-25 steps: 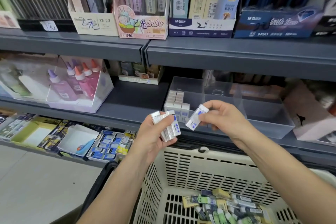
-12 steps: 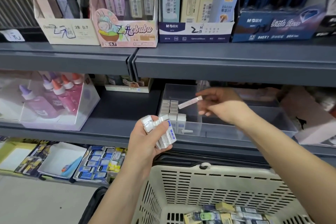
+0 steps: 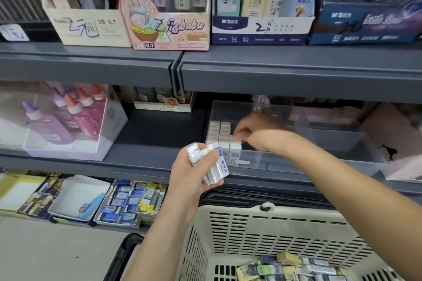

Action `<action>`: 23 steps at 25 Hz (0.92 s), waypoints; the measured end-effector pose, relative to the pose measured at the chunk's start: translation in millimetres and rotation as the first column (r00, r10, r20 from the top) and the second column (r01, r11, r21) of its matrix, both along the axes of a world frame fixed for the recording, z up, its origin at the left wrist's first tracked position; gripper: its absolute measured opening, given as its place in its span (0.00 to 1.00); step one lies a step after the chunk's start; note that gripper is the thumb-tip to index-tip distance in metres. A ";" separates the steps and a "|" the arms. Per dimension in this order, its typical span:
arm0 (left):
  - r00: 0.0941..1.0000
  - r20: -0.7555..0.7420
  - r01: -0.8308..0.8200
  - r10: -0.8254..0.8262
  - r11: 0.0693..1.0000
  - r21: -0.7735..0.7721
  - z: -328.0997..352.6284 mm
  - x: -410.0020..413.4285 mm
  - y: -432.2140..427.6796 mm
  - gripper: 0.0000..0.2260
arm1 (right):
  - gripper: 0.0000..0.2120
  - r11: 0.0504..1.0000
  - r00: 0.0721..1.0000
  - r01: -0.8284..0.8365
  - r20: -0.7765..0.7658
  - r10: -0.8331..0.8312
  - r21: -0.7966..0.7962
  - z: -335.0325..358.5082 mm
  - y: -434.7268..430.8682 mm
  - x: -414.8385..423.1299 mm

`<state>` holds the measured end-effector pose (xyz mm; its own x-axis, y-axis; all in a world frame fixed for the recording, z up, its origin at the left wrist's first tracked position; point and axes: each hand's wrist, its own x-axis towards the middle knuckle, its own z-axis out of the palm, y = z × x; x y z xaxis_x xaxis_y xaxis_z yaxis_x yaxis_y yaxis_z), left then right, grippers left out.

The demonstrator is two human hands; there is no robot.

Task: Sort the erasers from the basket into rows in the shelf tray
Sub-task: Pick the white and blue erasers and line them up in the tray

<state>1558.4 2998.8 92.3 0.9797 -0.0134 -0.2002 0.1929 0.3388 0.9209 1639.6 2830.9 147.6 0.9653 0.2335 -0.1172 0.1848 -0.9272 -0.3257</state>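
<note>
My left hand [image 3: 194, 173] grips a bunch of white erasers with blue labels [image 3: 213, 162] in front of the shelf. My right hand [image 3: 255, 132] reaches into the clear shelf tray [image 3: 319, 143], its curled fingertips on a white eraser [image 3: 235, 141] at the end of the rows. Rows of white erasers [image 3: 220, 134] stand upright in the tray's left corner. Below, the beige slotted basket [image 3: 262, 235] holds several mixed erasers [image 3: 292, 267].
A clear case of glue bottles [image 3: 68, 121] stands left on the same shelf. Boxes of pencil leads [image 3: 169, 7] fill the shelf above. Trays of stationery [image 3: 127, 203] sit on the lowest shelf. The basket's black handle [image 3: 123, 255] hangs at the left.
My right hand carried one eraser from near my left hand into the tray and lowered it onto the rows. The left hand stayed put with its bunch.
</note>
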 end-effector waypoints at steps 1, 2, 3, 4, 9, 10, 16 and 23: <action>1.000 -0.006 0.005 -0.005 1.000 0.000 -0.5 0.2 -0.1 0.10 | 0.06 1.000 1.000 -0.005 -0.007 0.005 -0.009 -2.0 -0.5 1.2; 1.000 -0.006 0.013 -0.013 1.000 -0.003 -0.1 0.2 -0.2 0.10 | 0.06 1.000 1.000 -0.012 -0.006 0.011 -0.012 -3.4 -1.3 2.3; 1.000 -0.003 0.024 -0.024 1.000 -0.012 1.2 -0.1 -0.4 0.12 | 0.08 1.000 1.000 -0.018 -0.007 0.018 -0.015 -4.1 -2.1 2.2; 0.999 0.002 0.039 -0.039 0.999 -0.027 2.7 -0.5 -0.7 0.14 | 0.09 1.000 1.000 -0.020 -0.008 0.019 -0.018 -3.4 -3.1 0.9; 0.993 -0.015 0.110 -0.113 0.987 -0.120 6.5 0.2 -3.4 0.17 | 0.10 0.957 0.993 -0.042 0.115 0.009 0.286 9.5 0.1 -31.4; 0.991 -0.018 0.127 -0.130 0.984 -0.123 6.9 0.5 -4.0 0.17 | 0.11 0.929 0.996 -0.084 0.066 0.064 0.361 11.3 3.4 -40.6; 0.990 -0.010 0.138 -0.140 0.980 -0.141 5.8 -0.3 -6.7 0.16 | 0.04 0.804 0.995 0.056 -0.097 0.001 0.592 23.0 -7.7 -45.7; 0.996 -0.052 0.062 -0.069 0.990 -0.123 2.9 1.3 -3.8 0.16 | 0.03 0.984 0.971 0.165 0.164 -0.173 0.064 19.0 -18.5 -4.7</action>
<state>1559.7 2995.0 95.2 0.9631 -0.1048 -0.2479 0.2686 0.4325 0.8607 1634.9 2812.4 166.6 0.9961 0.0666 0.0576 0.0826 -0.9332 -0.3498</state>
